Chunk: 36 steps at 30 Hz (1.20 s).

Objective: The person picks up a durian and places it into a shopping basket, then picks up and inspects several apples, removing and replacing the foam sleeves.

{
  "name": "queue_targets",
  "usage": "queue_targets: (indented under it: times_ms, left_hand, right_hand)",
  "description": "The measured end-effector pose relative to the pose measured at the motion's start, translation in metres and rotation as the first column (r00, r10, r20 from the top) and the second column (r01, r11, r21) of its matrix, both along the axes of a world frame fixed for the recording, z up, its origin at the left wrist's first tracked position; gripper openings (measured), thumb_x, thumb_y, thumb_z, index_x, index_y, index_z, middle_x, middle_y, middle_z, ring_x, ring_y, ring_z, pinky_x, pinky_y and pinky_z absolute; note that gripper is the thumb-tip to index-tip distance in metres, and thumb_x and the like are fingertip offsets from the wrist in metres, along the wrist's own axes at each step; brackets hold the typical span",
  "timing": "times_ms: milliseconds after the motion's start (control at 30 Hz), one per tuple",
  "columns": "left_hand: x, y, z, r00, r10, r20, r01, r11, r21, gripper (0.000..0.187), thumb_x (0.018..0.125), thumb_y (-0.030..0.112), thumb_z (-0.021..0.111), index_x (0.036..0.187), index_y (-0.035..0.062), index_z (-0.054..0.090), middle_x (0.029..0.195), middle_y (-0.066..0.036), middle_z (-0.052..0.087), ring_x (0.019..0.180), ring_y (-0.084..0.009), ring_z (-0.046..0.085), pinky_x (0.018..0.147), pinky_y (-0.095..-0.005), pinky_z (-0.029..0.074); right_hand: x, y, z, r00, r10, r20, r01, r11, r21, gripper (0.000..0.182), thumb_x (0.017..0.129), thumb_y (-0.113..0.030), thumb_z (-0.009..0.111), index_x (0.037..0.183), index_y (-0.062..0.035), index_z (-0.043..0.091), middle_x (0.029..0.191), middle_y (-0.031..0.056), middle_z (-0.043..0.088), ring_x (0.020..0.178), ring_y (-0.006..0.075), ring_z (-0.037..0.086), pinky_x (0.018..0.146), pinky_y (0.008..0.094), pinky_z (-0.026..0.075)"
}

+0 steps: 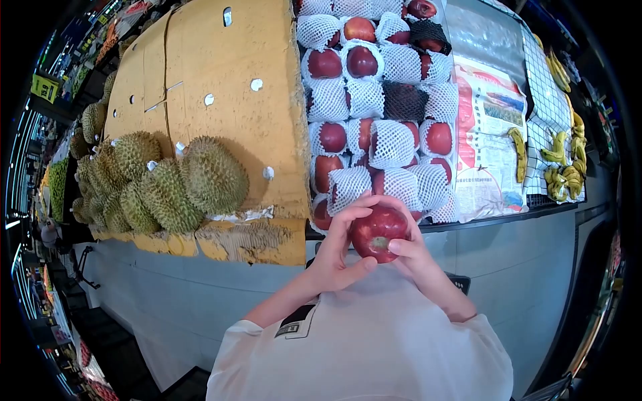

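Cardboard [221, 100] in a broad brown sheet covers the left of the stand, with spiky green durians [167, 184] heaped at its lower left, and beside it to the right lies a bed of red apples [374, 113] in white foam nets, then newspaper [491, 134] and, at the far right, small yellow bananas [562, 167]. Below the nearest netted apples, above a white shirt [368, 341], one bare red apple [378, 230] is clamped between both hands, the left hand [338, 257] wrapped round its left side with fingers over the top and thumb beneath, the right hand [418, 257] closed on its right side with the thumb pressed on its front
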<state>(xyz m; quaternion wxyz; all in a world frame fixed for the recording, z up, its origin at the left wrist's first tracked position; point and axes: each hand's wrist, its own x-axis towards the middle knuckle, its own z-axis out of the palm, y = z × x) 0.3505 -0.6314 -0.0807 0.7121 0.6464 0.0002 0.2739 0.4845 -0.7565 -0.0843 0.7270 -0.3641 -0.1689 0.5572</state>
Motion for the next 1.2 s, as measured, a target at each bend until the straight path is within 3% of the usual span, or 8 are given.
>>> queue_targets:
  times_ms: [167, 300, 433, 500, 567, 733, 1133, 1200]
  left_hand:
    - [-0.018, 0.005, -0.008, 0.887, 0.442, -0.135, -0.460, 0.873, -0.163, 0.037, 0.092, 0.001, 0.060, 0.125, 0.0042, 0.044, 0.132, -0.014, 0.050, 0.129, -0.0222, 0.046, 0.110, -0.0375, 0.034]
    - [-0.033, 0.005, -0.030, 0.909, 0.343, -0.234, -0.407, 0.850, -0.334, 0.032, 0.091, 0.001, 0.061, 0.119, 0.0059, 0.046, 0.119, -0.009, 0.054, 0.110, -0.0153, 0.055, 0.095, -0.0309, 0.044]
    - [-0.039, -0.004, -0.042, 0.912, 0.238, -0.335, -0.327, 0.914, -0.240, 0.036, 0.091, 0.003, 0.061, 0.123, 0.0064, 0.044, 0.121, -0.009, 0.053, 0.109, -0.0158, 0.056, 0.093, -0.0316, 0.045]
    - [-0.040, -0.007, -0.047, 0.879, 0.175, -0.444, -0.263, 0.954, -0.144, 0.044, 0.091, 0.006, 0.062, 0.130, 0.0059, 0.041, 0.129, -0.009, 0.050, 0.111, -0.0180, 0.056, 0.094, -0.0328, 0.045]
    - [-0.042, -0.009, -0.045, 0.872, 0.158, -0.464, -0.237, 0.965, -0.116, 0.048, 0.092, 0.008, 0.063, 0.133, 0.0055, 0.040, 0.133, -0.010, 0.048, 0.114, -0.0192, 0.056, 0.094, -0.0338, 0.046]
    - [-0.045, -0.012, -0.052, 0.870, 0.071, -0.488, -0.165, 0.974, -0.153, 0.054, 0.095, 0.008, 0.062, 0.141, 0.0072, 0.034, 0.145, -0.012, 0.044, 0.125, -0.0211, 0.053, 0.093, -0.0316, 0.046]
    - [-0.041, -0.008, -0.062, 0.906, 0.037, -0.422, -0.197, 0.919, -0.342, 0.069, 0.093, 0.008, 0.063, 0.150, 0.0067, 0.024, 0.154, -0.018, 0.033, 0.131, -0.0270, 0.048, 0.104, -0.0387, 0.044]
    - [-0.044, -0.006, -0.053, 0.891, 0.019, -0.453, -0.199, 0.913, -0.355, 0.063, 0.101, 0.024, 0.054, 0.152, 0.0059, 0.022, 0.155, -0.016, 0.031, 0.135, -0.0270, 0.045, 0.109, -0.0407, 0.038]
  right_hand:
    - [0.020, 0.015, 0.013, 0.973, -0.222, 0.057, 0.210, 0.963, 0.167, 0.089, 0.073, -0.013, 0.075, 0.148, -0.0131, 0.028, 0.140, 0.0173, 0.044, 0.127, 0.0353, 0.051, 0.103, 0.0513, 0.049]
    - [0.048, 0.050, 0.040, 0.897, -0.248, 0.365, 0.208, 0.967, 0.147, 0.090, 0.069, -0.007, 0.080, 0.145, -0.0118, 0.032, 0.137, 0.0143, 0.046, 0.128, 0.0316, 0.051, 0.106, 0.0454, 0.046]
    - [0.058, 0.099, 0.056, 0.136, -0.140, 0.981, 0.143, 0.982, 0.120, 0.079, 0.060, -0.003, 0.081, 0.132, -0.0111, 0.049, 0.126, 0.0135, 0.052, 0.122, 0.0321, 0.055, 0.100, 0.0426, 0.047]
    - [0.060, 0.121, 0.045, -0.006, -0.123, 0.992, 0.100, 0.987, 0.123, 0.077, 0.059, -0.008, 0.082, 0.130, -0.0146, 0.054, 0.127, 0.0120, 0.052, 0.118, 0.0315, 0.056, 0.098, 0.0412, 0.046]
    - [0.057, 0.135, 0.039, -0.440, 0.091, 0.893, 0.156, 0.988, -0.024, 0.072, 0.061, -0.014, 0.081, 0.128, -0.0166, 0.056, 0.125, 0.0100, 0.055, 0.113, 0.0316, 0.058, 0.093, 0.0424, 0.044]
    - [0.060, 0.149, 0.015, -0.513, 0.276, 0.813, 0.140, 0.961, -0.238, 0.070, 0.064, -0.021, 0.080, 0.130, -0.0188, 0.057, 0.126, 0.0085, 0.057, 0.110, 0.0325, 0.059, 0.097, 0.0467, 0.038]
    - [0.068, 0.136, 0.014, -0.545, 0.178, 0.820, 0.079, 0.984, -0.161, 0.058, 0.078, -0.016, 0.075, 0.132, -0.0142, 0.055, 0.135, 0.0089, 0.055, 0.125, 0.0308, 0.053, 0.116, 0.0541, 0.025]
    - [0.072, 0.130, 0.026, -0.427, 0.125, 0.896, 0.093, 0.991, -0.094, 0.055, 0.079, -0.015, 0.074, 0.131, -0.0132, 0.056, 0.130, 0.0089, 0.058, 0.121, 0.0305, 0.056, 0.116, 0.0535, 0.027]
